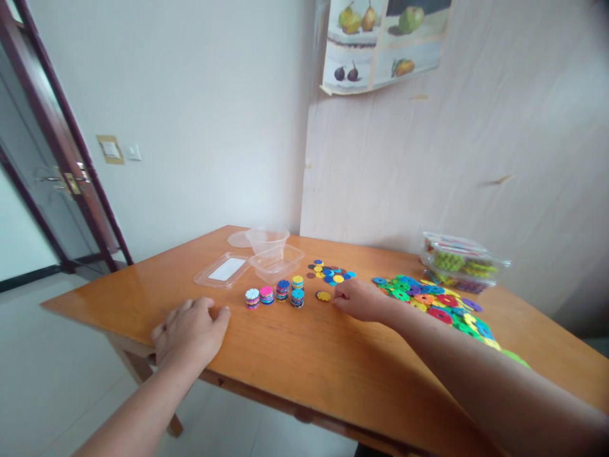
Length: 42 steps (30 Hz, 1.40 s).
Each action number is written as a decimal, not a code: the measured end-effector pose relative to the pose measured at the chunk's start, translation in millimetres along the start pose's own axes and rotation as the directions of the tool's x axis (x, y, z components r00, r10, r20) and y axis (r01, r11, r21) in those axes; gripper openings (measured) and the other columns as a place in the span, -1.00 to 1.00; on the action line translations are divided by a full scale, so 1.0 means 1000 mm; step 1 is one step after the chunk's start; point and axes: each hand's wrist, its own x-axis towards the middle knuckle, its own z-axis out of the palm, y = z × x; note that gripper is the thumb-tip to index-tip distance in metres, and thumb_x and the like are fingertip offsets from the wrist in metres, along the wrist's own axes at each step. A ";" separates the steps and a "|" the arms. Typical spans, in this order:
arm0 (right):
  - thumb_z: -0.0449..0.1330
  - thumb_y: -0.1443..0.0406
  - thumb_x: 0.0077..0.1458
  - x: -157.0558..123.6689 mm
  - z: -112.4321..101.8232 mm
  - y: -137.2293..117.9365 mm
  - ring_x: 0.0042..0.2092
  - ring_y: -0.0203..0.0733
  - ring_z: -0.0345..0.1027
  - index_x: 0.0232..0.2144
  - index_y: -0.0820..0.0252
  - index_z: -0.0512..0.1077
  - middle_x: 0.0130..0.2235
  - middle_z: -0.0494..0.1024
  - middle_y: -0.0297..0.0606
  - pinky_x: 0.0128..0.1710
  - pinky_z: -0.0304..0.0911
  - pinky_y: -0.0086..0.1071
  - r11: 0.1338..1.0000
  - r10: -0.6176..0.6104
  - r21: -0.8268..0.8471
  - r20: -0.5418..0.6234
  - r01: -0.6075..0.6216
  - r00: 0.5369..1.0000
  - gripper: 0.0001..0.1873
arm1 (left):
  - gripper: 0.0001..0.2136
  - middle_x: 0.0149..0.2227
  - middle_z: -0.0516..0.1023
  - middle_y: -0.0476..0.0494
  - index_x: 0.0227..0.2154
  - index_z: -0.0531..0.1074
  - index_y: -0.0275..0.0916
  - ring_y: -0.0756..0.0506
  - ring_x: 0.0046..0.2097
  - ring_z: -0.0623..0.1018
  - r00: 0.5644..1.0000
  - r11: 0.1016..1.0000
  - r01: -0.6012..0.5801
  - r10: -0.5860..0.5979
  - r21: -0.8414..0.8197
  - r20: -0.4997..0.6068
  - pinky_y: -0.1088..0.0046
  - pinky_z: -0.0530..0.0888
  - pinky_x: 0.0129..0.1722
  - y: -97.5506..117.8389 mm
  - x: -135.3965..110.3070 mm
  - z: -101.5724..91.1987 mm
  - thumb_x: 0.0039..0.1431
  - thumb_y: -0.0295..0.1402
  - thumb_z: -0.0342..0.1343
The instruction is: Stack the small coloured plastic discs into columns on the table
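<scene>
Where right hand [361, 299] lies by yellow disc [323, 296], stacks [281, 291], tubs [276, 261] adjacent.

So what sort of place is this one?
Probably a room in a home: a wooden table against the wall, a fruit poster above it, and a door with a light switch beside it.

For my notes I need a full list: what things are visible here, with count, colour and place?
table: one, brown wood, centre
tubs: two, clear, far table side
lids: two, clear, beside tubs
disc stacks: five, multicoloured, before tubs
yellow disc: one, yellow, right of stacks
loose discs: few, mostly blue, behind it
disc pile: many, multicoloured, table right
box: one, clear, far right
poster: one, fruit pictures, wall
door: one, dark brown, left
left hand: one, palm down, table's near edge
right hand: one, beside yellow disc
</scene>
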 end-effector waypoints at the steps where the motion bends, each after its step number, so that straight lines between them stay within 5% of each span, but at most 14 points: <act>1: 0.06 0.29 0.17 0.002 0.002 -0.003 -0.25 -0.16 0.44 -0.32 0.13 0.58 -0.24 0.64 -0.23 -0.37 0.11 -0.40 1.000 0.006 0.009 0.001 -0.006 1.000 -0.74 | -0.53 0.05 0.50 -0.32 -0.06 0.44 -0.15 -0.38 0.10 0.42 1.000 1.000 -0.003 0.003 -0.004 -0.004 -0.08 0.33 0.03 0.000 0.000 0.000 0.19 -0.01 -0.18; 13: 0.13 0.26 0.13 0.014 0.007 -0.010 -0.21 -0.16 0.43 -0.24 0.10 0.52 -0.21 0.63 -0.27 -0.35 0.11 -0.40 0.990 0.061 0.129 -0.080 -0.051 0.995 -0.81 | -0.55 0.03 0.51 -0.33 -0.08 0.46 -0.15 -0.37 0.10 0.43 0.999 0.999 -0.022 0.021 -0.031 -0.028 -0.08 0.30 0.05 0.001 -0.002 0.003 0.18 -0.02 -0.15; 18: 0.24 0.17 0.06 0.020 0.011 -0.010 -0.23 -0.18 0.44 -0.05 0.13 0.47 -0.20 0.62 -0.26 -0.37 0.14 -0.41 0.975 0.087 0.211 -0.073 -0.070 0.994 -0.62 | -0.55 0.03 0.51 -0.32 -0.07 0.46 -0.14 -0.37 0.10 0.44 0.999 1.000 -0.019 0.019 -0.023 -0.033 -0.05 0.31 0.04 0.000 -0.002 0.004 0.18 -0.01 -0.15; 25: 0.23 0.15 0.07 0.028 0.010 -0.012 -0.26 -0.18 0.45 -0.18 0.09 0.55 -0.24 0.62 -0.30 -0.41 0.15 -0.42 0.975 0.104 0.203 -0.043 -0.093 0.994 -0.73 | -0.56 -0.02 0.52 -0.31 -0.10 0.46 -0.14 -0.36 0.07 0.44 0.999 0.999 -0.026 0.025 -0.029 -0.040 -0.03 0.31 0.02 -0.002 -0.002 0.005 0.18 -0.01 -0.15; 31: 0.25 0.14 0.07 0.029 0.007 -0.003 -0.28 -0.20 0.43 -0.08 0.12 0.53 -0.24 0.61 -0.25 -0.37 0.15 -0.43 0.963 0.099 0.260 -0.100 -0.070 0.990 -0.63 | -0.56 -0.01 0.52 -0.32 -0.11 0.47 -0.15 -0.36 0.07 0.45 0.999 0.999 -0.027 0.026 -0.029 -0.032 -0.03 0.31 0.03 -0.001 -0.003 0.002 0.18 -0.02 -0.14; 37: 0.16 0.29 0.09 0.036 -0.003 0.033 -0.29 -0.21 0.42 -0.27 0.21 0.55 -0.31 0.61 -0.22 -0.41 0.10 -0.45 0.944 0.276 0.221 -0.123 -0.245 0.953 -0.79 | -0.55 0.01 0.52 -0.32 -0.10 0.47 -0.14 -0.38 0.10 0.44 0.999 0.999 -0.023 0.022 -0.027 -0.024 -0.05 0.30 0.05 0.000 -0.002 0.003 0.17 0.00 -0.14; 42: 0.23 0.30 -0.06 0.038 -0.001 0.043 -0.42 -0.20 0.41 -0.49 0.24 0.53 -0.50 0.56 -0.24 -0.51 0.09 -0.45 0.935 0.301 0.194 0.014 -0.298 0.954 -0.89 | -0.55 0.01 0.52 -0.32 -0.09 0.46 -0.15 -0.38 0.09 0.44 0.999 0.999 -0.029 0.029 -0.029 -0.022 -0.08 0.31 0.03 -0.001 -0.001 0.004 0.18 0.00 -0.15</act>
